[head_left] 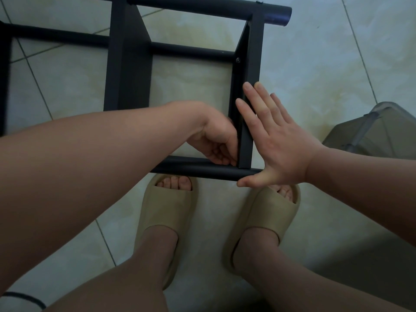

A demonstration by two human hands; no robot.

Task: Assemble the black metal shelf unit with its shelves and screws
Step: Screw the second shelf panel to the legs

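Note:
The black metal shelf unit [132,64] lies on its side on the tiled floor, just beyond my feet. One shelf panel [255,48] runs between the far tube [202,5] and the near tube [198,168]. A screw head [237,60] shows on the panel's inner flange. My left hand [216,140] reaches inside the frame, its fingertips bunched at the corner where panel and near tube meet. Whatever they pinch is hidden. My right hand [276,140] lies flat against the panel's outer face, fingers straight, thumb along the near tube's end.
My feet in beige slippers [166,212] stand right under the near tube. A grey-green container [378,131] sits on the floor at the right. A second shelf panel [130,52] and more black tubes [58,37] extend to the left.

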